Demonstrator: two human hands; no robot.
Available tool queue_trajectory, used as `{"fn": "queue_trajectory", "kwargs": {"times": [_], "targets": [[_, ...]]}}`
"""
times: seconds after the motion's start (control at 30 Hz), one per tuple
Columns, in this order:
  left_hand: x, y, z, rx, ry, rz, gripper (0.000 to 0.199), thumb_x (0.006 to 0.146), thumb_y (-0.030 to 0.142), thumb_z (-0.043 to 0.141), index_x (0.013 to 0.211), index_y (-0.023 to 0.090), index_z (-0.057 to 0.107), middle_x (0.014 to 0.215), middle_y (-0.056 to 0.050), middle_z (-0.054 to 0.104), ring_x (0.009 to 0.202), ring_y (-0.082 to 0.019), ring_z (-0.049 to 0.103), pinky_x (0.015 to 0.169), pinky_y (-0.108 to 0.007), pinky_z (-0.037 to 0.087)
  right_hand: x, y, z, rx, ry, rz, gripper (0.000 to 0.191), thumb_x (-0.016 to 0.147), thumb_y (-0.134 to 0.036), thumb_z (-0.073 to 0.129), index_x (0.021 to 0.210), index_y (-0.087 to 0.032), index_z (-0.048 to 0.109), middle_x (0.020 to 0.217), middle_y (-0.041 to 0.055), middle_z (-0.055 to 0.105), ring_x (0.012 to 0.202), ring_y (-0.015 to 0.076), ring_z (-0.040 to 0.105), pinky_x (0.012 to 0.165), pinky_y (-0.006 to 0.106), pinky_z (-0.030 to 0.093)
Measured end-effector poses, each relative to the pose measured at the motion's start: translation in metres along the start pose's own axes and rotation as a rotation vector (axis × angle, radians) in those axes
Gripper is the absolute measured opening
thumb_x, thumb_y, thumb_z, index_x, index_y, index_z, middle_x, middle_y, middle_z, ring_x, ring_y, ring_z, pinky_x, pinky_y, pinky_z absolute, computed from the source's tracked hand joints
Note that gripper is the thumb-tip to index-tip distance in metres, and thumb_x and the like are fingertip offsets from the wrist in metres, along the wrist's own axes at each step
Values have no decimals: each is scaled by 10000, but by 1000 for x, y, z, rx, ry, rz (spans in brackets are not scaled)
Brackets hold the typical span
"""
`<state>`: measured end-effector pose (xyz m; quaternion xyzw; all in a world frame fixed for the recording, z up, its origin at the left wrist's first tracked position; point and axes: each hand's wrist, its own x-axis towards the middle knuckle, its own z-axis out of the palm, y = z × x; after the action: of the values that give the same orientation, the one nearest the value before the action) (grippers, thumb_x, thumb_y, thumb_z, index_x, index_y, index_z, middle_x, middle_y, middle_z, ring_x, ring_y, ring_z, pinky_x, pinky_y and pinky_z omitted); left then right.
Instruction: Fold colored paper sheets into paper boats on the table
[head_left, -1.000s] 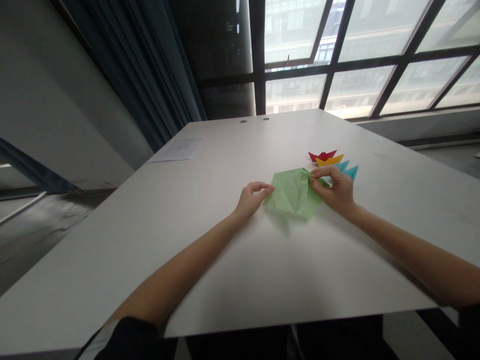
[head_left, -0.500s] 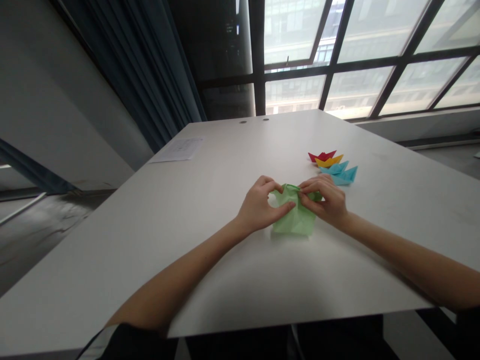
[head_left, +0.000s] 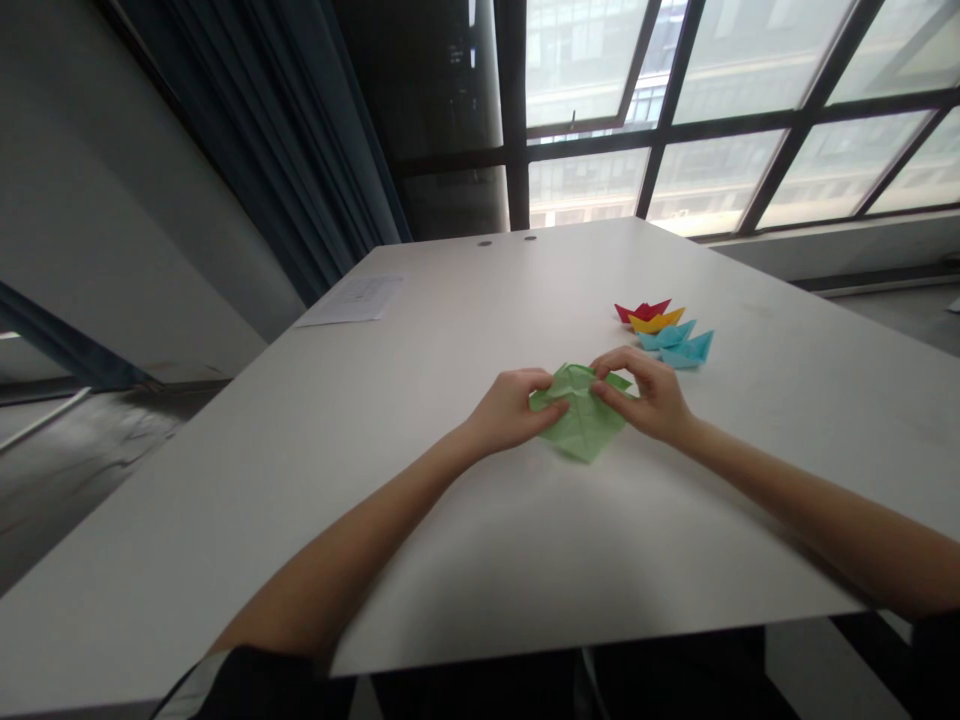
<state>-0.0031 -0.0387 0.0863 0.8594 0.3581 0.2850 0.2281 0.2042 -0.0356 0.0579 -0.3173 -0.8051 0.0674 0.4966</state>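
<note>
Both of my hands grip a creased sheet of light green folded paper (head_left: 583, 425) just above the white table (head_left: 450, 540). My left hand (head_left: 516, 408) pinches its left side, thumb on the near face and fingers behind. At the upper right edge, my right hand (head_left: 641, 392) pinches it between thumb and fingertips. One corner of the paper points down toward me. Beyond my right hand stand folded paper boats: a red boat (head_left: 639, 312), a yellow boat (head_left: 657, 321) and light blue boats (head_left: 688, 352), close together in a row.
A printed white sheet (head_left: 356, 299) lies at the table's far left edge. Two round grommets (head_left: 485, 243) are set near the far end. A blue curtain (head_left: 300, 150) hangs on the left, and large windows (head_left: 720, 180) stand behind.
The green paper has turned, so a corner rather than a flat edge now points toward me. My left hand has shifted slightly left, and its fingers have closed more on the paper.
</note>
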Motion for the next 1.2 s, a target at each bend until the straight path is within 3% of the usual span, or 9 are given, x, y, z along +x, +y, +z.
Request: {"fn": "queue_trajectory", "kwargs": {"times": [0.13,0.4,0.6,0.83,1.0,1.2], "targets": [[0,-4,-2,34,90,34,187,777,295,541,698,142,614,674,-6,585,626,-117,517,607,-226,404,0,7,-1,-16,-72,-8,136,750,-272,624,853,-198,574,966,87,633,885,207,586,798,356,459],[1,-6,1,-43,348,136,170,753,328,605,755,158,615,879,-69,641,809,-151,591,760,-259,451,-2,7,1,-41,-132,-18,85,794,-253,555,819,-191,608,904,85,605,820,197,579,756,349,471],[-1,-1,4,-10,298,93,197,806,330,537,750,160,620,800,-48,646,722,-127,582,671,-230,459,3,-2,1,44,-166,0,83,809,-265,549,824,-198,596,1032,94,610,922,201,578,823,349,456],[-3,3,8,-125,308,-3,268,839,335,474,732,151,636,772,-43,634,651,-100,554,547,-178,447,6,-10,0,172,-232,95,155,840,-278,505,752,-189,596,909,68,639,800,164,585,716,286,463],[-1,1,13,-318,344,-95,231,797,288,510,667,139,629,753,-39,636,673,-112,570,549,-182,456,5,-7,0,209,-216,152,185,832,-297,513,712,-184,597,927,67,635,811,167,583,717,280,457],[-2,-3,14,-298,366,-157,120,709,263,590,710,144,603,694,-12,613,589,-97,568,539,-189,469,5,-8,0,182,-293,116,184,823,-315,526,735,-174,608,884,72,644,779,163,580,711,279,452]]}}
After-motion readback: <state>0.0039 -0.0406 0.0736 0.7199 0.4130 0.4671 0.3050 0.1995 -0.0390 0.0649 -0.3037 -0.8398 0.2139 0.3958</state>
